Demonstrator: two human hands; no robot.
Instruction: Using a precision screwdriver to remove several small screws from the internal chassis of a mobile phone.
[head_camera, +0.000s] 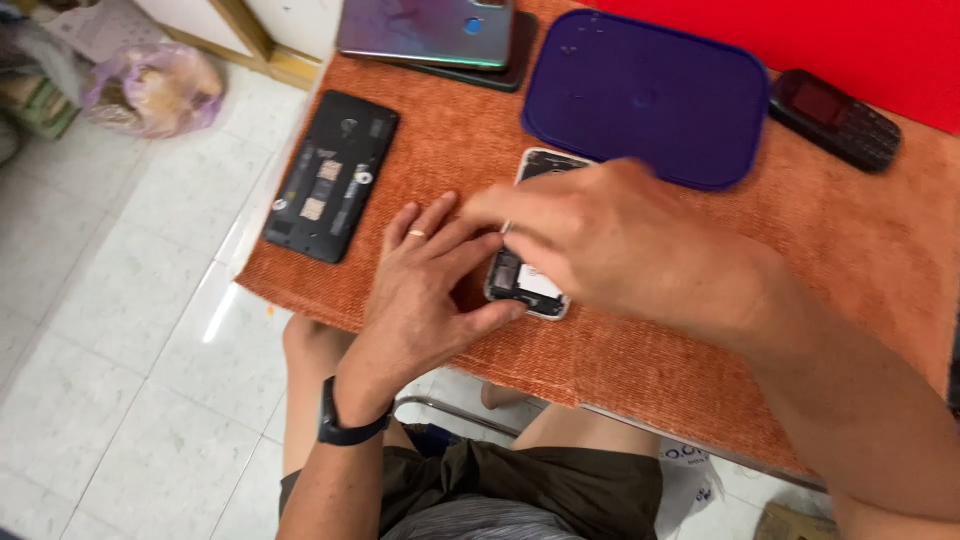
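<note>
An opened phone (530, 285) with a white frame lies on the orange cloth (640, 350), its insides showing at the near end and its far corner poking out past my right hand. My left hand (420, 290), with a ring and a black wristband, rests flat beside the phone and its thumb touches the phone's near edge. My right hand (610, 235) lies over the middle of the phone, fingertips pinched together on something small and pale that I cannot make out.
A black opened phone body (330, 175) lies at the table's left edge. At the back sit a shiny phone back cover (425, 30), a dark blue lid (645, 95), a black keypad phone (835, 118) and a red sheet (850, 45). A plastic bag (150, 88) sits on the tiled floor.
</note>
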